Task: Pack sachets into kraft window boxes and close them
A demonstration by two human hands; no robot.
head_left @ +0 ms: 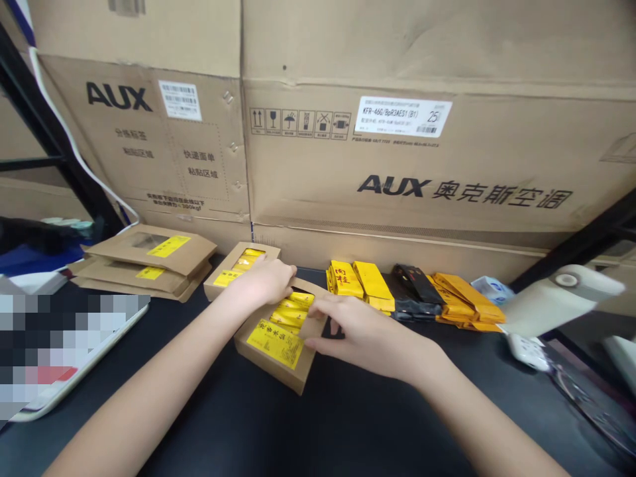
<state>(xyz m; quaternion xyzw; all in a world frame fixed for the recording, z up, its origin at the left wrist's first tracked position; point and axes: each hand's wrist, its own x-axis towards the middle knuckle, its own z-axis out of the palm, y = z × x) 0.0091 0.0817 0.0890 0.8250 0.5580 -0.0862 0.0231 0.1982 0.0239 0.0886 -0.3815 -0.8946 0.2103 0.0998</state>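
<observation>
In the middle of the black table lies a brown windowed box (275,377) with a yellow label and yellow packets (289,314) inside. My right hand (342,328) grips this box's right edge between thumb and fingers. My left hand (265,281) is at the box's upper left, fingers bent and tips partly hidden; what they hold, if anything, cannot be made out. Just behind my left hand is a second brown box (216,281), also with a window, a yellow label and yellow packets.
Flat brown packages (163,255) are stacked at the left, behind a white-edged tray (84,377). Yellow packets (372,285), black packets (417,291) and orange packets (467,301) line the back right. A white bottle (561,298) lies beyond them. Large cartons (308,165) stand behind.
</observation>
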